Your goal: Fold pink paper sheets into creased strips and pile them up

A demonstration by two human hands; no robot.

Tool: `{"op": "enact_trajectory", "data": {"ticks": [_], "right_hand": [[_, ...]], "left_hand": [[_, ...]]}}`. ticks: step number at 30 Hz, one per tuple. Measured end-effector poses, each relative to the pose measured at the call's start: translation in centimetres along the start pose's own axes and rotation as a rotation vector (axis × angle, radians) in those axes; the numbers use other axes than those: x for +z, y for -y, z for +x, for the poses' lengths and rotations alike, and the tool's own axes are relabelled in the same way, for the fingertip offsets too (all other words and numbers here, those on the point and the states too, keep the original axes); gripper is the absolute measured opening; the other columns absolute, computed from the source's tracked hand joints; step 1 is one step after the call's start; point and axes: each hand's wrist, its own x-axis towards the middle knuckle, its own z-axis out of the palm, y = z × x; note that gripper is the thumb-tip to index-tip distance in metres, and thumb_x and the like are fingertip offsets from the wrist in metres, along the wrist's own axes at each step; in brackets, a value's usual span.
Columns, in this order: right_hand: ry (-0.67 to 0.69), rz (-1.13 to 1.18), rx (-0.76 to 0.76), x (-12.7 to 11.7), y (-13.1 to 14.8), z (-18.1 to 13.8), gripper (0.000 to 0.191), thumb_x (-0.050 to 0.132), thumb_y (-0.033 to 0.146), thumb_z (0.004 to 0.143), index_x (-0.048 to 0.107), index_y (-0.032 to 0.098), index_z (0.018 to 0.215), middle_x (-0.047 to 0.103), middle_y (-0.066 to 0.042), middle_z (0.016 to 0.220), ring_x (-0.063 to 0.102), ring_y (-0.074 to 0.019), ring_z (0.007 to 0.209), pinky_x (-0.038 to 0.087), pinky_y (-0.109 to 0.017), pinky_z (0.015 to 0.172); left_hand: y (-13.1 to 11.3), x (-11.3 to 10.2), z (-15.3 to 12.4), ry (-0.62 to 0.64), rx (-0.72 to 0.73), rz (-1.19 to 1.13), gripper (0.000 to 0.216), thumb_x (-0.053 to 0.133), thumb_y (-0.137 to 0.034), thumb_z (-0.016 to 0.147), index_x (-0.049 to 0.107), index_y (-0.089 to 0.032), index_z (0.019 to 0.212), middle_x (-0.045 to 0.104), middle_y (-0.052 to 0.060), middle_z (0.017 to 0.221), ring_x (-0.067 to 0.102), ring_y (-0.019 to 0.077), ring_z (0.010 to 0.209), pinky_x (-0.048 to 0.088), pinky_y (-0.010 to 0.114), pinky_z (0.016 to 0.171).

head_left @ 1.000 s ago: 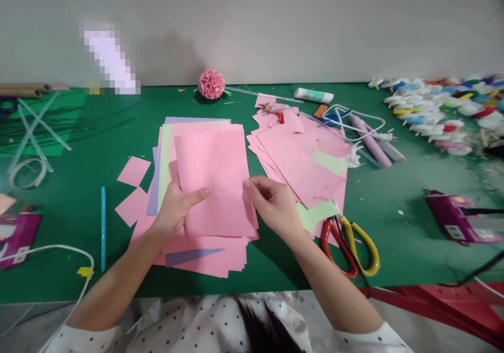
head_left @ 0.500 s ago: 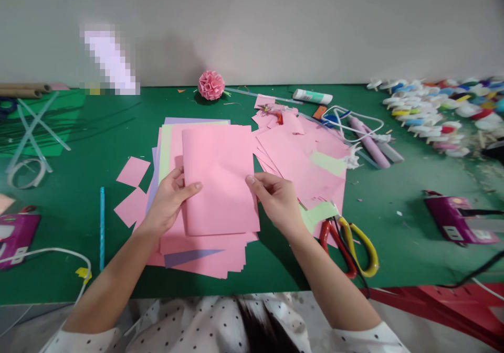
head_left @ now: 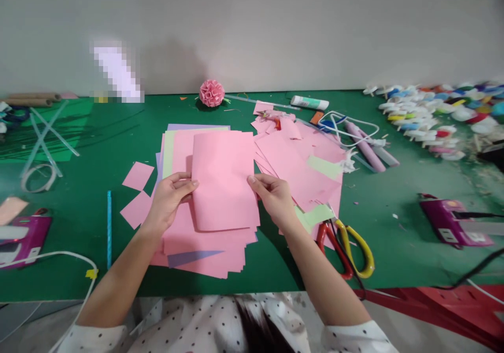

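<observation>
A folded sheet of pink paper (head_left: 224,185) is held up between my two hands, its rounded fold on the left side. My left hand (head_left: 170,198) pinches the folded edge, thumb in front and fingers behind. At the opposite edge, my right hand (head_left: 273,195) grips the sheet between thumb and curled fingers. Beneath it lies a stack of coloured paper (head_left: 212,267) in pink, with pale green and purple sheets showing at its edges. Two small pink paper squares (head_left: 137,175) rest left of the stack.
Right of the stack are pink paper scraps (head_left: 299,159) and scissors (head_left: 354,248) with red and yellow handles. A pink paper ball (head_left: 211,93) and a glue stick (head_left: 310,103) are near the wall. A blue pencil-like stick (head_left: 109,230) lies by my left forearm.
My left hand's grip on the folded edge has shifted, and that edge has moved right, so the folded sheet looks narrower. My right hand keeps its pinch. The camera view has shifted slightly.
</observation>
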Motion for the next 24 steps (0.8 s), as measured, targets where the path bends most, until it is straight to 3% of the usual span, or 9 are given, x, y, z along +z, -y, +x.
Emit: {"op": "enact_trajectory", "data": {"ticks": [8,13,18,24], "right_hand": [[0.015,-0.028,0.019,0.6,-1.1,0.6,0.048,0.068,0.065,0.080,0.068,0.017,0.074,0.047,0.003,0.061,0.035,-0.0120,0.058,0.029,-0.029,0.054],[0.025,-0.028,0.020,1.1,-2.0,0.8,0.051,0.067,0.067,0.079,0.072,0.016,0.078,0.053,0.001,0.061,0.040,-0.0134,0.058,0.033,-0.029,0.056],[0.032,-0.022,0.031,1.3,-2.3,0.8,0.049,0.066,0.065,0.080,0.070,0.016,0.077,0.052,0.001,0.062,0.041,-0.0136,0.059,0.033,-0.029,0.057],[0.041,-0.020,0.058,1.3,-1.8,1.0,0.048,0.065,0.064,0.081,0.070,0.016,0.081,0.054,0.001,0.064,0.042,-0.0139,0.060,0.033,-0.029,0.057]], "left_hand": [[1.0,-1.1,0.7,-0.026,0.039,0.089,0.059,0.097,-0.030,0.052,0.072,-0.013,0.103,0.077,0.007,0.087,0.071,0.0176,0.076,0.057,0.028,0.067],[0.5,-1.9,0.9,0.022,-0.048,0.134,0.064,0.098,-0.028,0.051,0.071,-0.012,0.107,0.076,0.008,0.088,0.071,0.0182,0.078,0.058,0.029,0.069],[-0.8,-2.1,2.5,0.077,-0.056,0.117,0.047,0.096,-0.031,0.054,0.074,-0.012,0.092,0.074,0.007,0.084,0.069,0.0153,0.074,0.057,0.026,0.067],[-0.9,-2.1,3.8,0.030,0.003,0.108,0.051,0.098,-0.029,0.047,0.073,-0.012,0.087,0.072,0.003,0.073,0.065,0.0121,0.064,0.054,0.023,0.061]]}}
